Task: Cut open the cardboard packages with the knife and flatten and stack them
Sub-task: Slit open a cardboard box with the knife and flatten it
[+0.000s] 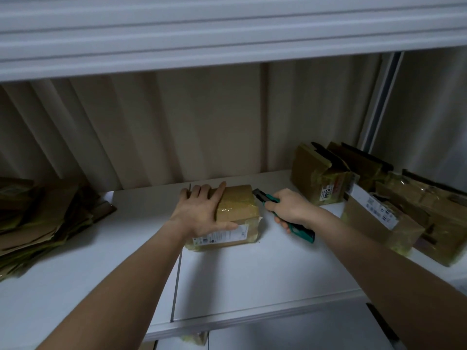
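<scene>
A small taped cardboard package [238, 210] with a white label on its near side sits on the white shelf [240, 274]. My left hand [202, 213] lies flat on its left top, fingers straight, thumb along the near edge. My right hand [288, 208] grips a green utility knife [267, 199]. The knife's dark tip is right beside the package's far right corner; I cannot tell if it touches.
A pile of flattened cardboard [43, 218] lies at the left end of the shelf. Several taped packages [379, 198] crowd the right end. A corrugated wall [202, 127] stands behind, and a white shelf board [227, 34] runs overhead.
</scene>
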